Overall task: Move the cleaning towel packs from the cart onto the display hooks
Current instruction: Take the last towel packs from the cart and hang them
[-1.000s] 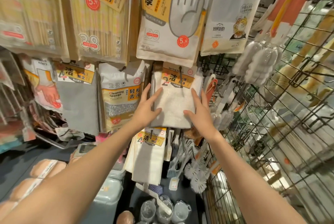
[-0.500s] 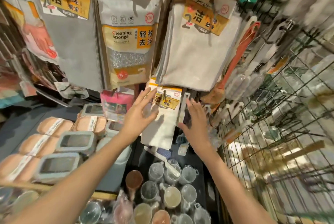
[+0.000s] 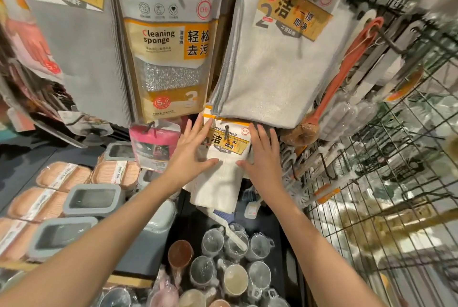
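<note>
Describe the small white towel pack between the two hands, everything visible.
The white towel pack hangs from a dark hook through its yellow-and-white header card, printed "cleaning towels". Its cloth looks soft and folded, drooping slightly leftward. It sits below the larger grey towel pack. The left hand and right hand press its sides, fingers spread.

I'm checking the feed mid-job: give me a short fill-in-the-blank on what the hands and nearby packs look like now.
1. Both hands lie flat on the small white towel pack, left hand and right hand, with fingers ____.
2. The big number on the grey towel pack above is ____.
3. The pack left of it reads "Cleaning ____".

Missing words: spread; 2; sponge
</note>
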A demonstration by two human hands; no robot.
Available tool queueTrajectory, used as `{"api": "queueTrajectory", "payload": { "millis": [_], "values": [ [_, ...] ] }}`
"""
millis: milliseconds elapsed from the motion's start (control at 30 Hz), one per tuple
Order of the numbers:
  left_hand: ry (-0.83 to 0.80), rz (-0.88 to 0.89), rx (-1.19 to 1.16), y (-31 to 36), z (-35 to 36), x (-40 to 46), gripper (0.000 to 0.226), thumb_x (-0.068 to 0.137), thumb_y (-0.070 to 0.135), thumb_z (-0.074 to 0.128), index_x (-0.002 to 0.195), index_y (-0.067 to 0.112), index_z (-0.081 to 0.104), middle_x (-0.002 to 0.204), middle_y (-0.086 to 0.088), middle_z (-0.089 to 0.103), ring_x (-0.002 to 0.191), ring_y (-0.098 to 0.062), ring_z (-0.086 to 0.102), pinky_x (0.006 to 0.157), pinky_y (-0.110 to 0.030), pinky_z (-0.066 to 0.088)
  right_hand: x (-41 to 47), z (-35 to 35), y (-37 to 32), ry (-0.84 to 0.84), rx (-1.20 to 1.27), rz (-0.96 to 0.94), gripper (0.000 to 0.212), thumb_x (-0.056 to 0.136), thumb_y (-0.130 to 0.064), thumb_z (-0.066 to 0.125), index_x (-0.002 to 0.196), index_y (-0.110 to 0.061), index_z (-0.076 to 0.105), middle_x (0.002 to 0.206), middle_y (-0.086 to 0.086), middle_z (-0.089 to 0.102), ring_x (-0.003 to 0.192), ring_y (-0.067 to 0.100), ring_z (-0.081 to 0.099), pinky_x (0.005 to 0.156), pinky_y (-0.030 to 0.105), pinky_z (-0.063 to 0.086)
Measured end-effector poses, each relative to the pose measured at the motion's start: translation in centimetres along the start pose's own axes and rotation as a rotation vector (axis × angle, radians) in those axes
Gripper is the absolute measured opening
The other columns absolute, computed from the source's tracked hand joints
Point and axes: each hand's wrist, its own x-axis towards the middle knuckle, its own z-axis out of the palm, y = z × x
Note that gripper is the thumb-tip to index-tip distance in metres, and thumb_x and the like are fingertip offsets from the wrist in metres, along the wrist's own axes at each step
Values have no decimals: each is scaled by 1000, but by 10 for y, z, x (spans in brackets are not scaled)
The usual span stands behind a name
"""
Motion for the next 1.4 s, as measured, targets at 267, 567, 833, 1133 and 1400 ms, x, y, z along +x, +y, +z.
{"api": "queueTrajectory", "payload": {
  "millis": [267,567,833,1133,1400],
  "values": [
    [-37,-9,67,-10,7,13,101,81,25,73,144,36,-5,151,16,-16,140,-9,-17,119,-46,0,17,10,8,-35,-79,35,87,82,-39,67,149,-19,17,154,1,24,142,29,8,118,45,7],
    [-78,-16,138,-20,10,29,107,80,31,74,139,38,-14,149,17,-24,145,-11,-13,118,-46,0,33,6,14,-91,40,45,78,77,-45,70,142,-23,34,146,-4,38,136,23,14,116,38,13],
    [-80,-48,123,-24,12,42,103,78,31,76,150,26,2,150,16,-21,144,-9,-13,118,-44,1,48,-3,18,-300,204,129,88,71,-44,76,144,-23,31,148,-4,34,140,18,12,115,35,19],
    [-72,-45,121,-30,14,54,91,77,33,77,150,26,23,150,17,-18,140,-3,-14,119,-45,4,59,-16,20,-374,331,134,78,70,-35,79,137,-27,41,141,-6,42,136,17,27,108,27,24],
    [-85,-52,81,-19,9,60,86,79,25,76,147,37,23,148,18,-14,135,1,-8,119,-45,4,67,-18,21,-423,466,166,64,73,-17,79,130,-21,49,128,-7,51,119,8,43,95,20,30]
  ]
}}
